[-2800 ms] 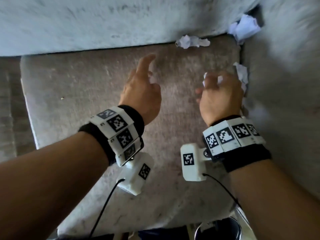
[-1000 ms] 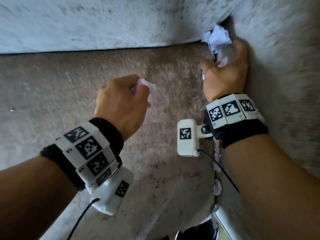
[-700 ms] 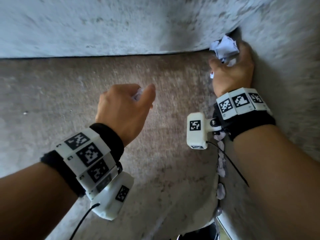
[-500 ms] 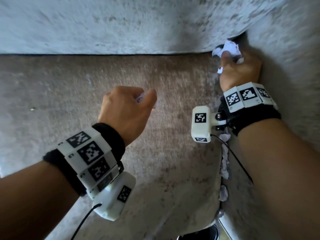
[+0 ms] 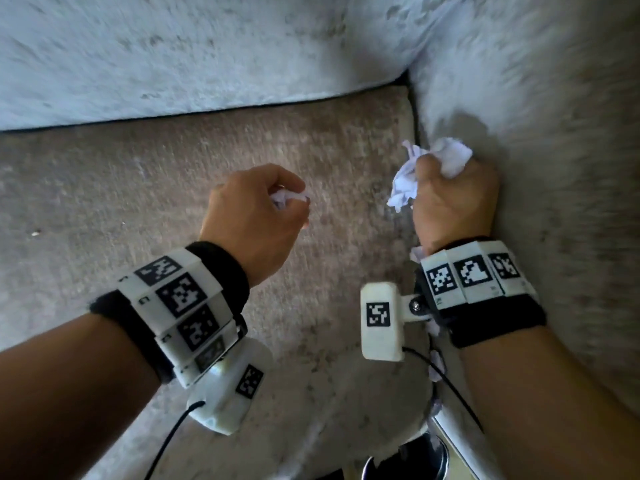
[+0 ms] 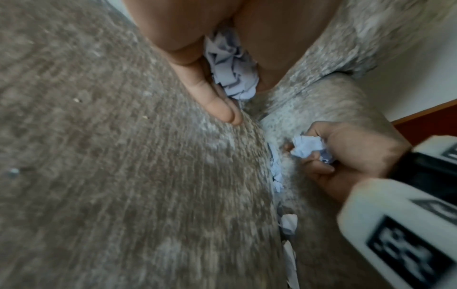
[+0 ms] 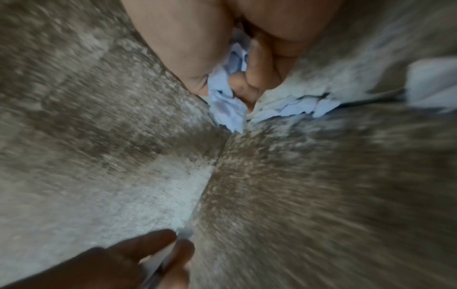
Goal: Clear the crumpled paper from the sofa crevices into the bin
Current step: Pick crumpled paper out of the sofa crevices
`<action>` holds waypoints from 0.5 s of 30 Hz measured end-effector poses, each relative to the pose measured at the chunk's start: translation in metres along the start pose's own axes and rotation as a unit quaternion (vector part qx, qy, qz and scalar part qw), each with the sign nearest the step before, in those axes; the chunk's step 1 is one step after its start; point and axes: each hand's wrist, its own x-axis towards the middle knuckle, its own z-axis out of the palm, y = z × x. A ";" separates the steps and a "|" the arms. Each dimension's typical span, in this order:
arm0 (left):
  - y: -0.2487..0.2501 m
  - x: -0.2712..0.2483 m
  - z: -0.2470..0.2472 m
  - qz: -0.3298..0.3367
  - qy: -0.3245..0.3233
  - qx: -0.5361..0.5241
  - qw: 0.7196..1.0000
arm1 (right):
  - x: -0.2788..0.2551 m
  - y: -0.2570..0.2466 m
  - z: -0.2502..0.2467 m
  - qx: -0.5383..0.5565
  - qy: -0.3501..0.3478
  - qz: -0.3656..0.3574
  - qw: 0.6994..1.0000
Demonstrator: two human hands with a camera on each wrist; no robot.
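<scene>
My left hand hovers over the brown seat cushion, fingers curled round a small crumpled paper. My right hand is by the armrest and grips a bigger wad of white crumpled paper, part of it hanging out at the thumb side. In the left wrist view the paper sits between the left fingers. More paper scraps are wedged in the crevice between cushion and armrest. The right wrist view shows the right hand's paper and another scrap in the crevice.
The grey backrest runs across the top. A dark round bin rim shows at the bottom edge, below the cushion's front. Small crumbs lie on the cushion at the left.
My right hand closed on the paper in the back corner and pulled it out toward me along the armrest. The left hand keeps hold of its paper.
</scene>
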 end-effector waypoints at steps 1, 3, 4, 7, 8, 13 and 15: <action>0.002 -0.001 0.005 0.005 -0.005 0.008 1.000 | -0.010 0.005 -0.007 0.020 -0.017 0.008 1.000; 0.008 -0.003 0.016 0.008 -0.016 0.027 0.999 | -0.024 0.022 -0.017 0.042 -0.027 0.020 0.999; 0.011 -0.003 0.021 0.010 -0.022 0.036 0.999 | -0.030 0.032 -0.020 0.032 -0.023 0.022 0.999; 0.020 -0.004 0.037 0.016 -0.037 0.060 0.997 | -0.046 0.054 -0.023 0.032 -0.018 0.047 0.998; 0.022 -0.003 0.043 0.022 -0.040 0.072 0.996 | -0.051 0.058 -0.024 0.035 -0.021 0.055 0.998; 0.039 -0.001 0.072 0.058 -0.061 0.119 0.989 | -0.072 0.075 -0.035 0.036 -0.077 0.074 0.994; 0.047 0.001 0.085 0.060 -0.068 0.125 0.988 | -0.080 0.079 -0.036 0.058 -0.082 0.075 0.992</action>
